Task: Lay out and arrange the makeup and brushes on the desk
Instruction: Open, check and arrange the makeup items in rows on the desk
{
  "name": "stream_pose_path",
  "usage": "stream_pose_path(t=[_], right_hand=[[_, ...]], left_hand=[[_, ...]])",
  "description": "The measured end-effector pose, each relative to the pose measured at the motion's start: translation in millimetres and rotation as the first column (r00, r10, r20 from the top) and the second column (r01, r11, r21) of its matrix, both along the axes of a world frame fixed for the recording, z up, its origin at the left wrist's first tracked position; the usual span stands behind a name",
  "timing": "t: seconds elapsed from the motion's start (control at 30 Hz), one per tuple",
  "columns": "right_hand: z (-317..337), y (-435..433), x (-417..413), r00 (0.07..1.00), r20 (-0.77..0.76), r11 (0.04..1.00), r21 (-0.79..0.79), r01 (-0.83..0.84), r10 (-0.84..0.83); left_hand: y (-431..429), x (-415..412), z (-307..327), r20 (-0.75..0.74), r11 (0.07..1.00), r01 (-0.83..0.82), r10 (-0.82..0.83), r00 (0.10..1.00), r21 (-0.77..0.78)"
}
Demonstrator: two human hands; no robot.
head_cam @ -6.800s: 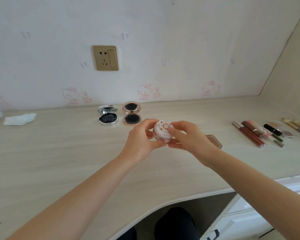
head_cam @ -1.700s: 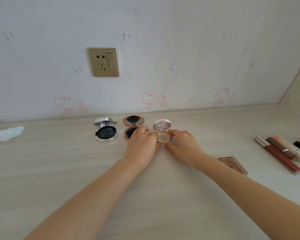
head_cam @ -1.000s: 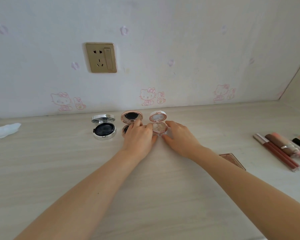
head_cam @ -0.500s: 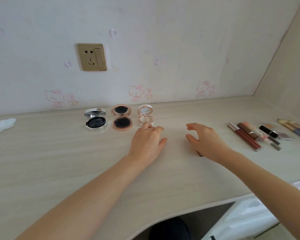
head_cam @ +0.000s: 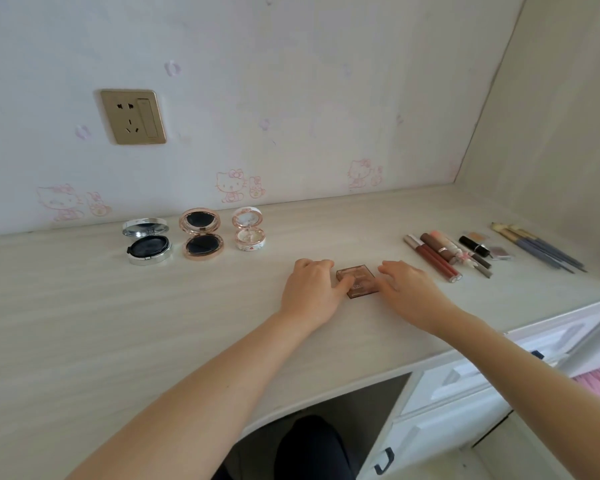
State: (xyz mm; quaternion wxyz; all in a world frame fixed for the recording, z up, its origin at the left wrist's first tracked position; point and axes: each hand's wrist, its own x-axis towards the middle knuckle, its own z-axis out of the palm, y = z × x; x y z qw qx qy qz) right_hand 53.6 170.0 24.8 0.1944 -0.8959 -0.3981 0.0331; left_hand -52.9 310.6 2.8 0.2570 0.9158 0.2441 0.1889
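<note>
Three open round compacts stand in a row near the wall: a silver one (head_cam: 148, 242), a rose-gold one (head_cam: 201, 233) and a small white-and-pink one (head_cam: 249, 230). A flat square brown palette (head_cam: 361, 277) lies on the desk (head_cam: 84, 323) between my hands. My left hand (head_cam: 309, 289) rests on the desk at the palette's left side, thumb on its edge. My right hand (head_cam: 407, 289) lies flat against its right side. Neither hand holds anything lifted.
To the right lie several lip gloss tubes (head_cam: 433, 256), a black lipstick (head_cam: 475, 245) and long brushes (head_cam: 537, 247) near the side wall. A wall socket (head_cam: 132, 116) is above the compacts. White drawers (head_cam: 465, 393) sit under the desk's right end.
Both hands left the small white-and-pink compact, which stands open in the row, and moved right to either side of the brown palette.
</note>
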Motion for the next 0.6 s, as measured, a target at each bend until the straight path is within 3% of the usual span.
stream_pose_path(t=[0.17, 0.6], right_hand=[[-9.9, 6.8, 0.7, 1.000, 0.006, 1.000, -0.009, -0.007, 0.007], [-2.0, 4.1, -15.1, 0.979, -0.188, 0.972, 0.203, 0.119, -0.080]], left_hand=[[-3.9, 3.9, -1.8, -0.019, 0.998, 0.014, -0.013, 1.000, 0.056], [-14.9, 1.0, -7.9, 0.162, 0.988, 0.030, -0.005, 0.987, -0.150]])
